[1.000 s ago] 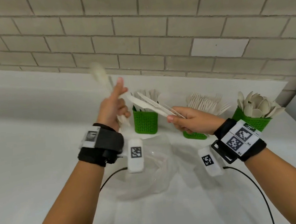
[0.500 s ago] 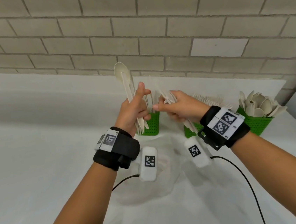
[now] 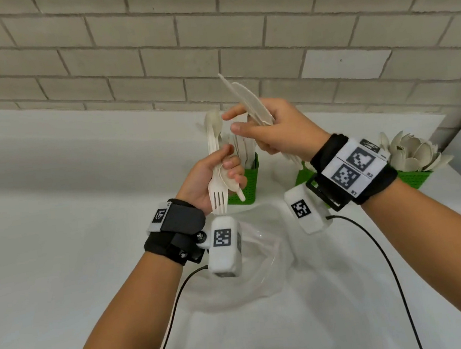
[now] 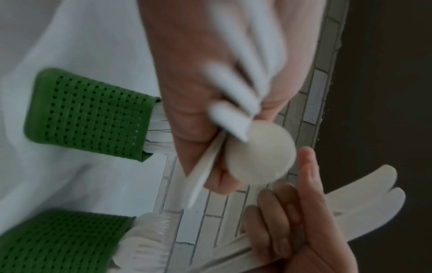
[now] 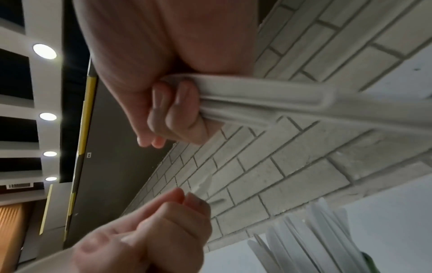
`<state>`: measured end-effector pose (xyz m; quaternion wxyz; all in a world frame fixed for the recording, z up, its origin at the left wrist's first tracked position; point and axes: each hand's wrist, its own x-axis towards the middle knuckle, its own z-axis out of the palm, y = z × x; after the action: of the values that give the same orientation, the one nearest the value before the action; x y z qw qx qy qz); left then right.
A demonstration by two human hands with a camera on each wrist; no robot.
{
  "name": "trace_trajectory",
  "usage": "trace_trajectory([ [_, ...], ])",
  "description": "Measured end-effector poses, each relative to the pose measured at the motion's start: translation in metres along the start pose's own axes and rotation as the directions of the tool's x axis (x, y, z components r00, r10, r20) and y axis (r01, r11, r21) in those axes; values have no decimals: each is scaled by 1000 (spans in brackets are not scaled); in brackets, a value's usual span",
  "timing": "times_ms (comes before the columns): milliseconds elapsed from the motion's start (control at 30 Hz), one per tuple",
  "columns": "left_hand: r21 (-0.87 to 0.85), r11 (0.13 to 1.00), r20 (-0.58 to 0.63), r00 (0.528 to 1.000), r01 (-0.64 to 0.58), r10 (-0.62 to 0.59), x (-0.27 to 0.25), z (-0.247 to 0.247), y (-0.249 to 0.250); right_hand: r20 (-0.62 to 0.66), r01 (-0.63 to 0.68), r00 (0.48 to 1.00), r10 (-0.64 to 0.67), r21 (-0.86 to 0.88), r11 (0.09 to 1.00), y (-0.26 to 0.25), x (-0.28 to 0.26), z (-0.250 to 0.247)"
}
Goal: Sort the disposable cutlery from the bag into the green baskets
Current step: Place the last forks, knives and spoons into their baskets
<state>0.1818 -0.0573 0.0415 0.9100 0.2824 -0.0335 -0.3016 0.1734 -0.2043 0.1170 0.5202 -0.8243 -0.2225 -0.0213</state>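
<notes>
My left hand (image 3: 228, 168) grips a small bundle of pale cutlery: a fork (image 3: 219, 201) with its tines down and a spoon (image 3: 214, 122) with its bowl up. Just right of it and higher, my right hand (image 3: 247, 127) holds several knives (image 3: 244, 99) pointing up and left. Its thumb and forefinger stretch toward the spoon. In the left wrist view the spoon bowl (image 4: 259, 155) sits close to the right hand's fingers (image 4: 280, 218). Three green baskets stand behind: knives (image 3: 246, 184), forks (image 3: 302, 176) mostly hidden by my right wrist, and spoons (image 3: 414, 177).
A crumpled clear plastic bag (image 3: 260, 256) lies on the white table (image 3: 60, 249) below my hands. A brick wall (image 3: 152, 40) runs close behind the baskets. Cables hang from both wrist cameras over the table's near part.
My right hand has risen and turned its knives upright, from beside the left hand to above it. The left hand holds its bundle in about the same place, slightly lower.
</notes>
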Motion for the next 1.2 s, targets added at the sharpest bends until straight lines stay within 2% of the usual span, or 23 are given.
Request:
trace_trajectory([
  [67,-72,997,13,1000,20,-19,0,-2,1,-13,-22,1000,21,-35,999,0,6,2],
  [133,-94,995,30,999,32,-29,-3,-4,1,-50,-73,996,73,7,997,4,10,4],
  [233,17,1000,18,1000,-15,15,-6,-8,3,-140,-98,982,129,208,973,12,18,3],
  [333,139,990,-12,1000,-25,27,-8,-13,8,-247,-115,941,229,404,908,14,33,-2],
  [400,211,976,-80,994,-54,72,-7,-19,13,-284,-174,925,254,277,945,15,43,-6],
  [467,287,948,-199,960,-134,196,-3,-27,19,-304,-244,919,251,64,968,16,52,-5],
  [567,404,891,-388,844,-206,371,6,-43,27,-311,-325,905,289,-71,943,26,61,6],
  [633,486,855,-461,777,-183,428,15,-53,27,-324,-343,899,296,-95,935,40,63,15],
  [667,537,832,-480,761,-137,435,20,-55,25,-322,-351,899,297,-124,928,48,64,19],
  [767,620,784,-502,757,-23,419,35,-61,14,-286,-422,893,347,-266,867,71,63,24],
  [867,614,789,-517,754,-3,405,49,-62,0,-265,-514,856,443,-357,780,93,65,25],
  [933,615,789,-514,756,-5,405,55,-63,-6,-260,-523,852,455,-367,769,101,62,26],
  [1000,612,791,-504,767,-8,398,59,-62,-10,-298,-477,873,387,-353,805,104,58,28],
  [1100,607,794,-504,766,-14,398,60,-61,-9,-390,-342,898,204,-329,880,99,53,30],
  [1133,609,793,-504,762,-21,407,60,-60,-9,-383,-287,915,130,-389,876,99,54,30],
  [1200,613,788,-490,755,-57,436,57,-58,-8,-230,-198,971,63,-631,750,98,57,31],
])
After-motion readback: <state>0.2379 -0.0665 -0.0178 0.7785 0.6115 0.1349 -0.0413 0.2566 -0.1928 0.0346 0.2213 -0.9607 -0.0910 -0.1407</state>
